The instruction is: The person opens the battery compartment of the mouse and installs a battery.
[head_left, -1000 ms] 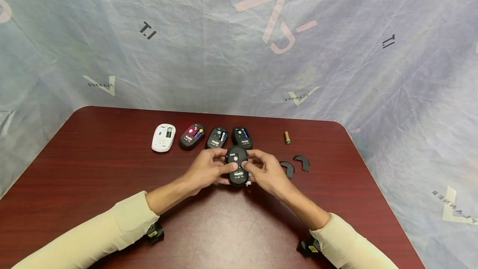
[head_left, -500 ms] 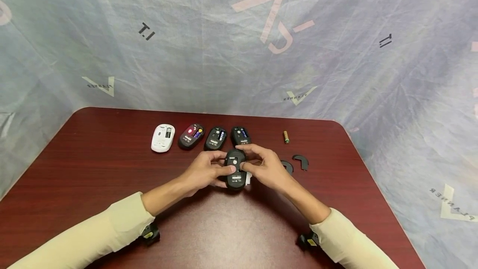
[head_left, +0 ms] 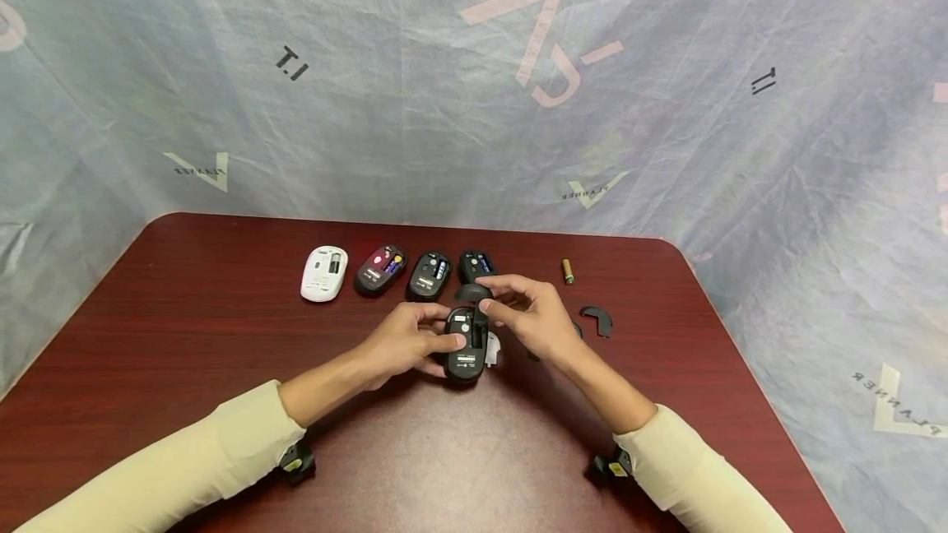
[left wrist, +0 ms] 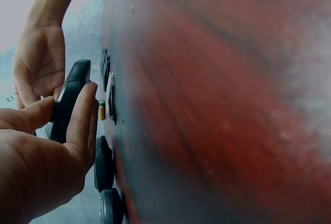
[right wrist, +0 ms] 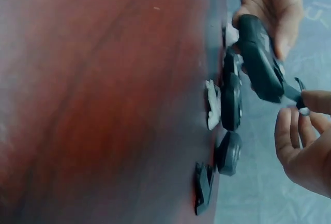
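Observation:
My left hand (head_left: 403, 342) grips a black computer mouse (head_left: 465, 360) by its sides, underside up, above the table. Its battery slot shows as a dark hollow beside a label. Between thumb and fingers my right hand (head_left: 536, 319) pinches a black curved battery cover (head_left: 472, 293), lifted off the mouse's far end. In the right wrist view the cover (right wrist: 295, 93) stands at a slant, its narrow arm close to the mouse (right wrist: 258, 58). The left wrist view shows thumb and fingers on opposite faces of the mouse (left wrist: 70, 102); the cover is hidden there.
Behind the hands, a white mouse (head_left: 323, 274), a dark red mouse (head_left: 381, 270) and two black mice (head_left: 429, 275) lie upside down with batteries in them. A white cover (head_left: 493, 349) lies by the held mouse. To the right are a loose battery (head_left: 568, 271) and black covers (head_left: 598, 321).
My right hand has pulled the black cover away from the mouse's far end, baring the battery slot. My left hand has kept its hold, with the mouse slightly nearer to me.

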### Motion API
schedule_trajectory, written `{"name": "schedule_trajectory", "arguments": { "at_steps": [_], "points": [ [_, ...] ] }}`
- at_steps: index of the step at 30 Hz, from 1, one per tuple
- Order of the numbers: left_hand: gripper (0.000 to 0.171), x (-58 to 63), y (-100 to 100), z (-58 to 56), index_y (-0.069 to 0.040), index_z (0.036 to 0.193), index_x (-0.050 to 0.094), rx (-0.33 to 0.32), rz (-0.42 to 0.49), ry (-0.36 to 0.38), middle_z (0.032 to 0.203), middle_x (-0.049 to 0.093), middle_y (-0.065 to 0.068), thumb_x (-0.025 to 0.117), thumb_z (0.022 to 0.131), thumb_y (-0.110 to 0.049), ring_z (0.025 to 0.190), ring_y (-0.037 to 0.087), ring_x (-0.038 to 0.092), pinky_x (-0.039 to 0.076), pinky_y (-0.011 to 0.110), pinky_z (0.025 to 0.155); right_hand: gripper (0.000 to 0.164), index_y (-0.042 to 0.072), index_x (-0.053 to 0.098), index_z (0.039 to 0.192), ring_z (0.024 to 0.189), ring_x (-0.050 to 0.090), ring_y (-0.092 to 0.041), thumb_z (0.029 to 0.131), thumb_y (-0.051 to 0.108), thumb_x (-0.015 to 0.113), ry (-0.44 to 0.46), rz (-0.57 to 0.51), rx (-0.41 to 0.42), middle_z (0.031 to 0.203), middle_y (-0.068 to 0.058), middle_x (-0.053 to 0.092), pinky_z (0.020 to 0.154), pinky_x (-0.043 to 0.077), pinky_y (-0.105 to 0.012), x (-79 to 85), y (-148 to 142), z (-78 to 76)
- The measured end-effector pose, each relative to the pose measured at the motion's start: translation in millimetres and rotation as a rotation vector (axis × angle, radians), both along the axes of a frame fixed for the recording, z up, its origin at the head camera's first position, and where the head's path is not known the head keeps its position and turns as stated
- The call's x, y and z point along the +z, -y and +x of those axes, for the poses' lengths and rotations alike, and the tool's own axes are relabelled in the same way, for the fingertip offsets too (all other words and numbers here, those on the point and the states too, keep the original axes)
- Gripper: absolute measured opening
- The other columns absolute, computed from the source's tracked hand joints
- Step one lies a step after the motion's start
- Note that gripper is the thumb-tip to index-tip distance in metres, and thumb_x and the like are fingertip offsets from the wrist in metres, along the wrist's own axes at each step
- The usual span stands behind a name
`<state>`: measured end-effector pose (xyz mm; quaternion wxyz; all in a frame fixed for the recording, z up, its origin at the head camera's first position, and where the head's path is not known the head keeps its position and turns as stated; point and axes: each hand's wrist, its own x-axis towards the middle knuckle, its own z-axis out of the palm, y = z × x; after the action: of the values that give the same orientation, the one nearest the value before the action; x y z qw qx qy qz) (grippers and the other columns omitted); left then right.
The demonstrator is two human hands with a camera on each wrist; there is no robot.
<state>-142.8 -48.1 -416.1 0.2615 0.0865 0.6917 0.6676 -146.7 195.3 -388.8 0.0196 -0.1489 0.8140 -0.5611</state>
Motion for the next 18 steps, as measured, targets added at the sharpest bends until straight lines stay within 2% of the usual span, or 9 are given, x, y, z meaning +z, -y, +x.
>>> {"name": "schedule_trajectory", "arguments": {
  "at_steps": [3,6,9,13,18],
  "points": [
    [0.047,-1.9,1.5,0.3,0.011,0.147,0.063,0.004,-0.001,-0.005,0.124,0.078,0.024,0.078,0.105,-0.004,0.097,0.02,0.08,0.074,0.042,0.08,0.036,0.004,0.078,0.14,0.084,0.075,-0.014,0.104,0.006,0.08,0.014,-0.021,-0.011,0.117,-0.024,0.079,0.078,0.07,-0.034,1.6,-8.2,-4.2],
    [0.048,-3.5,4.0,0.2,0.011,0.147,0.062,0.01,0.002,-0.012,0.124,0.078,0.024,0.079,0.104,-0.004,0.098,0.02,0.08,0.074,0.042,0.079,0.036,0.003,0.078,0.139,0.081,0.074,-0.012,0.103,0.006,0.081,0.032,0.009,-0.042,0.116,-0.024,0.079,0.076,0.071,-0.037,1.8,-19.3,-7.2],
    [0.05,-4.1,6.7,0.1,0.011,0.148,0.062,0.019,0.001,-0.014,0.125,0.077,0.024,0.079,0.104,-0.004,0.098,0.02,0.081,0.074,0.042,0.079,0.036,0.004,0.079,0.138,0.083,0.076,-0.018,0.102,0.008,0.082,0.073,0.083,-0.067,0.111,-0.021,0.082,0.076,0.071,-0.04,1.9,-30.9,-8.4],
    [0.051,-3.0,9.8,0.9,0.011,0.149,0.061,0.029,0.002,-0.016,0.125,0.077,0.024,0.079,0.104,-0.003,0.098,0.02,0.081,0.074,0.042,0.079,0.036,0.002,0.08,0.136,0.078,0.078,-0.024,0.1,0.01,0.083,0.152,0.207,-0.058,0.101,-0.016,0.082,0.074,0.071,-0.04,-2.0,-43.6,-10.8],
    [0.052,-2.4,11.5,2.0,0.011,0.15,0.061,0.034,0.01,-0.016,0.124,0.077,0.023,0.079,0.104,-0.004,0.098,0.02,0.081,0.074,0.042,0.079,0.034,0.002,0.082,0.131,0.071,0.077,-0.022,0.097,0.009,0.085,0.214,0.328,-0.053,0.099,-0.013,0.081,0.071,0.071,-0.041,-8.5,-47.4,-11.8]
  ]
}}
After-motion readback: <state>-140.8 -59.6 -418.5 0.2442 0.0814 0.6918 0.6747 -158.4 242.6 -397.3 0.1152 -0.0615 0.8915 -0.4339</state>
